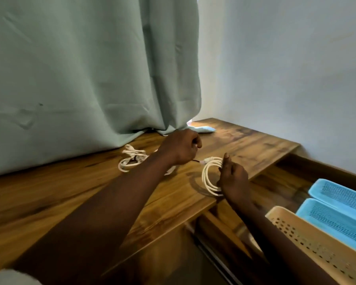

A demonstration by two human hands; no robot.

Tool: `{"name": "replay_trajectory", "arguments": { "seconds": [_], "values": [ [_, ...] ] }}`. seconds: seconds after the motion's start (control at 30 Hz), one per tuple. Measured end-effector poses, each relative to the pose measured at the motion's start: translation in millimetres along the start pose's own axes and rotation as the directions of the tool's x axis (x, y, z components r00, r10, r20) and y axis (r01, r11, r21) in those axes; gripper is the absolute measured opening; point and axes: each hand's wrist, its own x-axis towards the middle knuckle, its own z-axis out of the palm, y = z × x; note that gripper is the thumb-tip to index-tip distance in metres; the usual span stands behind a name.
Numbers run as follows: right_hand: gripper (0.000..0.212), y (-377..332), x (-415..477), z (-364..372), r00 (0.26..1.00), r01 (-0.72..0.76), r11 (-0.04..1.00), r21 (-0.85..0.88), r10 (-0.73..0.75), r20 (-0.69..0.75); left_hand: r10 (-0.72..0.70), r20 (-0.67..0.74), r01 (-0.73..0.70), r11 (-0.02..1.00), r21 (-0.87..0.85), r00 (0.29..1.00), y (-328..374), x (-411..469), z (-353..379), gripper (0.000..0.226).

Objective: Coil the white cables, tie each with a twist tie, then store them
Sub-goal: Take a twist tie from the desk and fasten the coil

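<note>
green curtain (90,68) hangs along the back edge of the wooden desk (49,202), its hem resting on the top, with a pale wall (286,68) to the right of it. near the back edge, left of middle, a loose cable (130,162) lies in an untidy white heap, partly behind our left forearm. our left hand (180,147) hovers just right of that heap with its fingers curled in tight; we cannot tell whether they pinch anything. a thin dark strand (196,160) shows just under this hand, reaching toward the coiled cable (209,177). that white coil stands upright by the desk's front edge, toward its right end. our right hand (234,178) grips its right side, fingers wrapped round the loops and thumb pointing up. near the back right corner a small pale bundle (205,129) lies at the curtain's hem. below the desk's right end an open drawer (286,182) holds a tan basket (317,249) and two blue baskets (337,221).
</note>
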Motion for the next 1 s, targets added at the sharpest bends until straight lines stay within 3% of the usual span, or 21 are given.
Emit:
{"name": "replay_trajectory", "arguments": {
  "seconds": [0.1,0.2,0.4,0.5,0.57,0.63,0.73,0.87,1.0],
  "values": [
    [0.066,5.6,0.7,5.7,0.996,-0.017,0.997,0.071,0.023,-0.088,0.044,0.254,-0.115,0.956,0.271,0.966,-8.1,51.5,25.4,0.024],
    [0.061,6.6,0.8,7.3,0.995,0.018,0.995,0.093,-0.009,-0.096,0.015,0.424,-0.206,0.889,0.409,0.906,-15.8,77.4,55.5,0.025],
    [0.057,4.5,0.4,9.1,0.992,0.063,0.988,0.142,-0.047,-0.114,0.045,0.376,-0.222,0.87,0.441,0.925,-28.9,86.6,83.8,0.035],
    [0.057,4.5,-0.8,8.3,0.993,0.066,0.987,0.146,-0.05,-0.111,0.098,0.37,-0.243,0.896,0.371,0.924,-25.4,80.1,79.1,0.019],
    [0.058,5.1,-0.9,8.3,0.994,0.059,0.987,0.152,-0.044,-0.101,0.153,0.262,-0.217,0.947,0.238,0.953,-18.8,69.7,63.5,0.005],
    [0.061,6.4,-0.4,8.3,0.994,0.057,0.985,0.163,-0.041,-0.101,0.176,0.022,-0.177,0.983,0.053,0.984,-13.4,55.1,38.8,0.005],
    [0.061,7.0,0.3,6.5,0.999,0.017,0.977,0.211,-0.008,-0.046,0.122,-0.256,-0.17,0.97,-0.173,0.959,-18.4,18.5,-4.2,0.004],
    [0.061,-16.6,-3.4,7.0,0.997,-0.038,0.931,0.362,0.011,0.076,0.071,-0.394,-0.189,0.945,-0.268,0.916,-49.5,-55.3,-54.1,0.006],
    [0.053,-80.3,-27.2,41.9,0.964,-0.199,0.82,0.536,0.067,0.256,-0.062,-0.422,-0.077,0.949,-0.305,0.904,-95.4,-136.4,-84.9,0.022]
  ]
}}
